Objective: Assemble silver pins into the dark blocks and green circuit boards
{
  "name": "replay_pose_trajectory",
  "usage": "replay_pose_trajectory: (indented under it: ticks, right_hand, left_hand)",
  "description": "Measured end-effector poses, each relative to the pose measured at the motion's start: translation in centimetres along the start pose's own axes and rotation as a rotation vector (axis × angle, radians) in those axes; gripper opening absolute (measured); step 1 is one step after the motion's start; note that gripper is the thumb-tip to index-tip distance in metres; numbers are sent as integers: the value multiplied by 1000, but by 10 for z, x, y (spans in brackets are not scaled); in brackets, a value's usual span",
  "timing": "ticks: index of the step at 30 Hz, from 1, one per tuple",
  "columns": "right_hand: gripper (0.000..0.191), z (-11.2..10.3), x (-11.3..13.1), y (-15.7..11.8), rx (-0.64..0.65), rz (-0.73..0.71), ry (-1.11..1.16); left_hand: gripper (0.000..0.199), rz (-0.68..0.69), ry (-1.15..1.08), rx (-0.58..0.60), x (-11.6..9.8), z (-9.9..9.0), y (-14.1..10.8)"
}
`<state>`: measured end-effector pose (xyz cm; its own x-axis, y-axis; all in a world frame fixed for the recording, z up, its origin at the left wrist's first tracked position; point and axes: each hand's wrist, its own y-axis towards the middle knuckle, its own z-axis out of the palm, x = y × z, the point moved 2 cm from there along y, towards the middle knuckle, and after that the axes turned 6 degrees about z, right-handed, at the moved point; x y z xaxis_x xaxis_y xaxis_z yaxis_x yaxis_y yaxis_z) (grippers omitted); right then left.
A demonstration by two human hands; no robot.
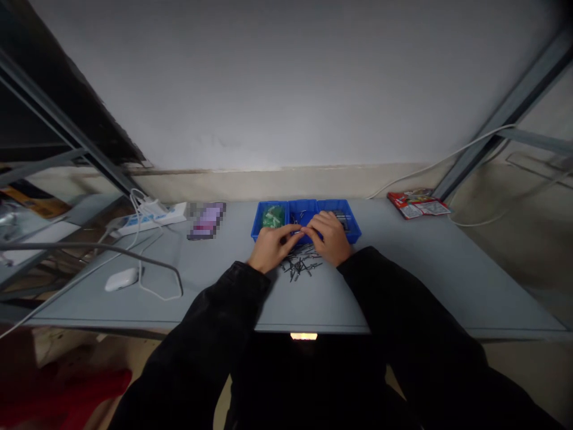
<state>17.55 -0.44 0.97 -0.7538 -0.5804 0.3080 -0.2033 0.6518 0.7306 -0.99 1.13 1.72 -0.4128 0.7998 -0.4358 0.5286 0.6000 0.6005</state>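
Observation:
My left hand (pixel 270 246) and my right hand (pixel 329 238) meet at the fingertips above the front edge of the middle blue bin (pixel 297 209). Thumb and forefinger are pinched on each side; whatever sits between them is too small to make out. The left blue bin (pixel 256 227) contains small green and whitish pieces (pixel 273 216). Dark grey metal pieces (pixel 342 220) lie in the right blue bin (pixel 356 230), partly covered by my right hand. Below my hands, a loose pile of thin metal pins (pixel 299 266) is spread on the grey table (pixel 313 304).
To the left are a white power strip (pixel 154 220) with cables, a white earbud case (pixel 122 279) and a blurred-out phone-like object (pixel 206 221). A red snack packet (pixel 418 204) lies at the back right. Metal posts flank the table, and a wall (pixel 295 89) stands behind.

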Motion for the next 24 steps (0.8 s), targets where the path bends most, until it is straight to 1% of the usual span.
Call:
replay_pose_trajectory:
  ticks: [2, 4, 6, 8, 11, 13, 15, 19, 24]
  right_hand:
    - [36, 1, -2, 0, 0, -13, 0]
    - [36, 1, -3, 0, -3, -20, -1]
    - [34, 0, -4, 2, -17, -12, 4]
    - [29, -4, -4, 3, -46, 11, 19]
    - [20, -7, -3, 4, -55, 37, 46]
    - [16, -7, -2, 4, -23, 31, 44]
    - [16, -5, 0, 3, 18, 15, 28]
    - [19, 1, 0, 1, 65, -12, 14]
    - [18, 4, -4, -2, 85, -36, -21]
  left_hand:
    - [25, 56, 40, 11, 1, 0, 2]
    - [24, 154, 118, 10, 2, -1, 6]
    - [21, 248, 199, -25, 2, -1, 11]
    - [19, 288, 219, -93, 2, -2, 16]
    - [15, 261, 160, -194, -1, -5, 18]
    - [14, 214, 107, -243, -3, -7, 16]
    - [14, 157, 58, -266, -3, -9, 13]
    - [13, 71, -13, -229, 1, -6, 6]
    - [13, 84, -32, -147, 1, 1, 3]
